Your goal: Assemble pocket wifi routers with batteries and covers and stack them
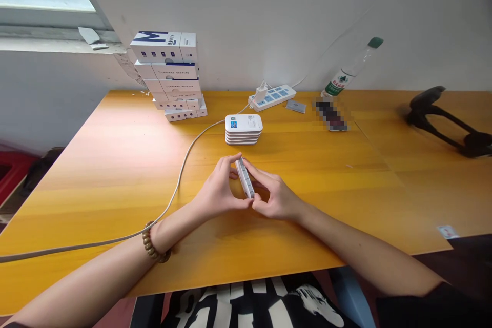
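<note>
Between both hands, edge toward me, is a slim white device (245, 178) that looks like a portable Wi-Fi router, with small marks along its narrow side. My left hand (221, 184) grips it at its upper and lower ends with thumb and fingers. From the other side, my right hand (279, 196) holds it with thumb low and fingertips near the top. Just beyond the hands, a stack of similar white devices (243, 129) lies on the table, its top one bearing a blue sticker and a printed label.
White boxes (169, 72) are piled at the back left. A power strip (273, 97), a small grey packet (295, 106), a blurred phone-like item (332, 116) and a water bottle (348, 74) line the wall. A cable (180, 174) crosses the table (346, 184); a black stand (449, 123) is right.
</note>
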Motion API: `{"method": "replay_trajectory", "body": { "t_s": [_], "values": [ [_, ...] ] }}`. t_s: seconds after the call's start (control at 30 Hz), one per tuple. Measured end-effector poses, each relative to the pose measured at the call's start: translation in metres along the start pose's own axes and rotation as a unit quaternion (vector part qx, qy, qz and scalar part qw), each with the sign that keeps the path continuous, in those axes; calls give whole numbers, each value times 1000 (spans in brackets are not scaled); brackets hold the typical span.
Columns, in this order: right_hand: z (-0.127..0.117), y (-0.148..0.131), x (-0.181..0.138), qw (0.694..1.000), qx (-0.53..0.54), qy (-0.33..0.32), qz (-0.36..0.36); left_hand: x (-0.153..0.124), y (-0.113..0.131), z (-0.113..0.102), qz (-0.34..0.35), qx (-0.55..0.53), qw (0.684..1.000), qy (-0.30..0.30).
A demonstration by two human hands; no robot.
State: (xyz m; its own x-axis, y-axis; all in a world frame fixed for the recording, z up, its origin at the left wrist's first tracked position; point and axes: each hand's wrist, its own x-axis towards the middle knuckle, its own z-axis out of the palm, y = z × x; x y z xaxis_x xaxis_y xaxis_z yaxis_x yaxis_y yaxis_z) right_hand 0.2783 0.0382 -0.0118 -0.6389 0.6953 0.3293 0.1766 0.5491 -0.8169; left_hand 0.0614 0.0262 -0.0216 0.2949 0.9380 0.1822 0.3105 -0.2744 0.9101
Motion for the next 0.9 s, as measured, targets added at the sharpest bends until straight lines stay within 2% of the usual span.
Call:
{"method": "replay_trajectory", "body": {
  "t_s": [0.2, 0.37, 0.5, 0.67, 0.9],
  "values": [
    [6, 0, -3, 997, -72, 9, -26, 0, 0, 2, 20, 38, 999, 17],
    [12, -6, -5, 996, -89, 23, -1, 1, 0, 3, 11, 48, 999, 21],
    [12, -9, -5, 996, -77, 24, 34, 3, 1, 1, 9, 55, 998, 22],
    [-1, -5, 2, 998, -58, 12, 23, 8, -2, -5, 1, 12, 1000, 3],
    [-12, -5, 8, 995, 62, -18, 72, 11, -3, -9, -2, 7, 1000, -8]
  ]
}}
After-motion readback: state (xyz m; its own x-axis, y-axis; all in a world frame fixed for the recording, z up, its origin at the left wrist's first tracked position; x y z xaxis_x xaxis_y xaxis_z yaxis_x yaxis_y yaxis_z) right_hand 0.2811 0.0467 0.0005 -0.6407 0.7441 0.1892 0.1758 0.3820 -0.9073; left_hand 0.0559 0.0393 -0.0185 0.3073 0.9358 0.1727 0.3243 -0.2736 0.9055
